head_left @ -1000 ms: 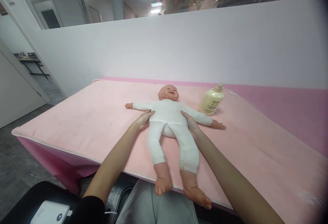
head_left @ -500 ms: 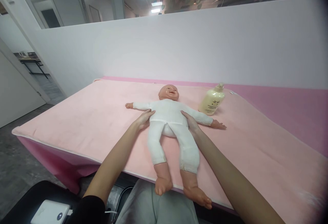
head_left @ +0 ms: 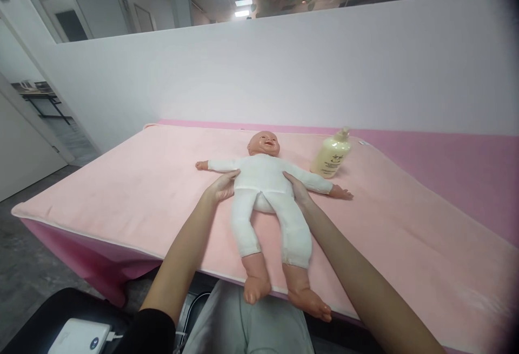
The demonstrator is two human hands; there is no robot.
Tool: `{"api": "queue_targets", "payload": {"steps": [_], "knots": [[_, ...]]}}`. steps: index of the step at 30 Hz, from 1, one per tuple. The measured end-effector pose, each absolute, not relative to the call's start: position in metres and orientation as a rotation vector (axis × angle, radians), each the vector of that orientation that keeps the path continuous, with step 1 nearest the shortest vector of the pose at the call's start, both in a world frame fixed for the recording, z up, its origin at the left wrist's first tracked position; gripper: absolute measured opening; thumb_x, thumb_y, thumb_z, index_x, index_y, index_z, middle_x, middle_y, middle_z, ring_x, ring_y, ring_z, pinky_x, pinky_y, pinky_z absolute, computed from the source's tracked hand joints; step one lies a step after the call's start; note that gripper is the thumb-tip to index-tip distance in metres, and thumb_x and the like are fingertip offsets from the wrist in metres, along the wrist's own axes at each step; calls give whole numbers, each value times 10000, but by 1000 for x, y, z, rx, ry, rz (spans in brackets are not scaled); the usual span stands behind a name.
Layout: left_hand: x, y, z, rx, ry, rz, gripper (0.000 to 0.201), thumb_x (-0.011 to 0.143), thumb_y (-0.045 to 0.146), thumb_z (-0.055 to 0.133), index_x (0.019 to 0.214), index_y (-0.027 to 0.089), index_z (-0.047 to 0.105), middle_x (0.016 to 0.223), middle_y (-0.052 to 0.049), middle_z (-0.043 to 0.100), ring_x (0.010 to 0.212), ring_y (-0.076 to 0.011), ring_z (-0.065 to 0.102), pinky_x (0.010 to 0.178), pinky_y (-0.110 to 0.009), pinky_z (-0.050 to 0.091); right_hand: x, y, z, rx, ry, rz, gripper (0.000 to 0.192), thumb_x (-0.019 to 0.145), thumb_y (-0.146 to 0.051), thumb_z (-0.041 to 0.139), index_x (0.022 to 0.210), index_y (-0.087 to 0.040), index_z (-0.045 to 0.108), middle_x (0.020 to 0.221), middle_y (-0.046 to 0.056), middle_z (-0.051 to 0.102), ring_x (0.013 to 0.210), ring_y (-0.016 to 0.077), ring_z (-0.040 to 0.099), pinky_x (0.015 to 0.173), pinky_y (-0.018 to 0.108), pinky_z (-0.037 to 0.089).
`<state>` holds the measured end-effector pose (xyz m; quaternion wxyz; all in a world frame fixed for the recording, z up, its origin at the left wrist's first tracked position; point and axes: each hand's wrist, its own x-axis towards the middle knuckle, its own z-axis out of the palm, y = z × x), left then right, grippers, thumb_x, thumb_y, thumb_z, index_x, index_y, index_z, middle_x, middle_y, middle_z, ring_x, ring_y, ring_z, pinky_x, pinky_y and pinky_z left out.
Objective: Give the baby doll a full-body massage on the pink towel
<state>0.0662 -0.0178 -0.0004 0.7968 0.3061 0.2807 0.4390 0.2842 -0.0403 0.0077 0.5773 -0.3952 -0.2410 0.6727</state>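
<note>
Both hands are bracing the doll's torso from either side.

You are pressing your left hand and right hand, fingers extended and flat rather than clenched, against the waist of the plastic baby doll in the white cloth suit. It is lying face-up between your palms on the pale pink towel-covered table, feet overhanging the near edge. A cream pump bottle is standing near its outstretched arm.
</note>
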Motion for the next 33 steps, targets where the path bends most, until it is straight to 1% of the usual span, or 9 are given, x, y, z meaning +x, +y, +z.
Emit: {"api": "queue_targets", "payload": {"steps": [4, 7, 12, 14, 17, 20, 25, 29, 33], "knots": [[70, -10, 6, 547, 622, 1031, 325, 908, 287, 473, 1141, 80, 565, 976, -158, 688, 934, -247, 676, 911, -370, 519, 288, -36, 8, -868, -523, 1601, 254, 859, -234, 486, 1051, -140, 625, 862, 62, 702, 834, 178, 677, 856, 320, 558], [74, -6, 8, 500, 608, 1091, 353, 919, 304, 440, 1166, 75, 545, 976, -161, 687, 938, -249, 676, 905, -377, 523, 293, -31, 7, -783, -516, 1623, 307, 885, -288, 419, 1065, -143, 621, 863, 69, 699, 858, 187, 676, 881, 346, 541], [75, -1, 7, 453, 622, 1183, 336, 916, 291, 442, 1177, 97, 524, 966, -135, 682, 935, -230, 675, 898, -371, 526, 297, -27, 5, -764, -496, 1599, 300, 853, -313, 451, 1038, -146, 618, 866, 71, 695, 877, 198, 671, 904, 358, 526], [75, 1, 6, 425, 624, 1221, 293, 909, 280, 455, 1136, 113, 534, 912, -111, 681, 915, -222, 677, 886, -364, 531, 297, -27, 5, -748, -460, 1567, 279, 839, -298, 452, 1007, -148, 615, 858, 68, 693, 880, 200, 667, 901, 357, 529], [75, 4, 6, 398, 629, 1244, 184, 899, 252, 473, 999, 124, 559, 763, -72, 660, 878, -216, 680, 873, -342, 537, 298, -25, 3, -718, -420, 1523, 218, 816, -253, 463, 944, -157, 612, 856, 56, 692, 890, 194, 663, 898, 345, 536], [78, 5, 5, 418, 705, 1215, 133, 877, 230, 506, 910, 119, 571, 690, -62, 644, 845, -216, 681, 855, -320, 541, 297, -24, 3, -715, -429, 1504, 161, 789, -207, 496, 892, -162, 611, 859, 42, 694, 897, 185, 661, 891, 327, 544], [85, 1, 7, 512, 861, 1179, 185, 849, 231, 544, 947, 97, 627, 762, -96, 693, 825, -220, 684, 832, -302, 540, 294, -24, 3, -774, -429, 1523, 154, 750, -150, 539, 882, -158, 618, 862, 36, 698, 874, 183, 665, 871, 319, 562], [88, -2, 10, 552, 870, 1147, 239, 848, 222, 539, 1016, 87, 642, 833, -105, 722, 863, -233, 685, 856, -313, 530, 292, -27, 3, -782, -456, 1559, 179, 738, -127, 557, 900, -162, 625, 867, 35, 701, 866, 184, 668, 861, 318, 573], [89, -1, 10, 556, 857, 1159, 253, 851, 199, 525, 1040, 74, 640, 854, -114, 729, 867, -235, 688, 884, -320, 516, 292, -28, 4, -789, -454, 1572, 188, 749, -119, 556, 919, -150, 629, 910, 40, 701, 870, 186, 670, 858, 319, 577]]}}
